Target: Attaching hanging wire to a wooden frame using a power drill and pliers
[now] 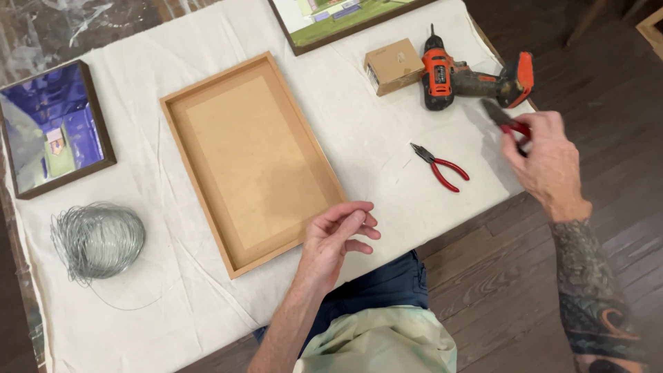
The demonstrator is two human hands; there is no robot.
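Note:
My right hand (pixel 545 160) is closed around red-handled pliers (pixel 507 121) at the table's right edge, their dark jaws pointing toward an orange and black cordless drill (pixel 456 76). My left hand (pixel 336 238) hovers over the near right corner of a wooden picture frame (pixel 252 162) that lies face down, showing its brown backing board. The thumb and fingers are pinched together; whether they hold something small I cannot tell. A second pair of red-handled pliers (pixel 438 166) lies on the white cloth between the two hands.
A small cardboard box (pixel 394 65) sits left of the drill. A coil of grey wire (pixel 97 240) rests at the near left. A dark-framed blue picture (pixel 52 131) lies at the far left; another framed picture (pixel 331 17) is at the back. A white cloth (pixel 387 131) covers the table.

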